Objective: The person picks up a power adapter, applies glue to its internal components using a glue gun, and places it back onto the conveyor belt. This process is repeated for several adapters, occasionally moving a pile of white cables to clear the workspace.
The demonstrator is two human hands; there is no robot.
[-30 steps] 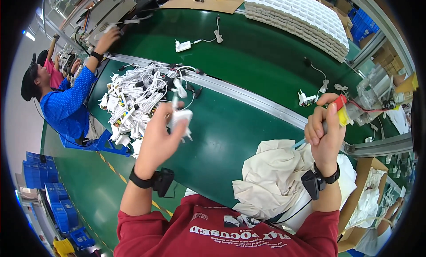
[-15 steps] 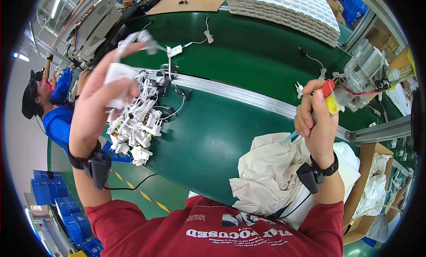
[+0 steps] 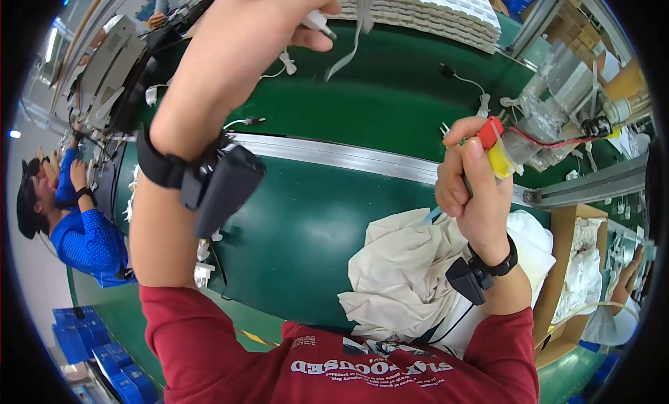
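My left hand (image 3: 268, 27) reaches to the far side of the bench, partly cut off by the top edge. Its fingers are closed on a white corded adapter (image 3: 317, 22), mostly hidden by the hand. A blurred white cord (image 3: 359, 20) hangs beside the fingertips. On the right, my right hand (image 3: 470, 184) is wrapped round a slim hand tool (image 3: 493, 135) with a red and yellow top. Red and dark wires run off from it, and its light-blue tip (image 3: 432, 215) points down over a crumpled cream cloth (image 3: 404, 271). My left forearm mostly covers the white adapters (image 3: 203, 273) on the bench.
Stacked white moulded trays (image 3: 432, 13) stand at the back. A metal rail (image 3: 334, 156) crosses the green bench (image 3: 300, 230). Wrapped clear plastic (image 3: 543, 115) and a metal frame are at right, beside an open cardboard box (image 3: 564, 278). Another person (image 3: 83, 230) works at left.
My left hand has swung forward and right with the white adapter, its forearm now across the adapter pile. My right hand keeps its hold on the tool. The view has shifted slightly.
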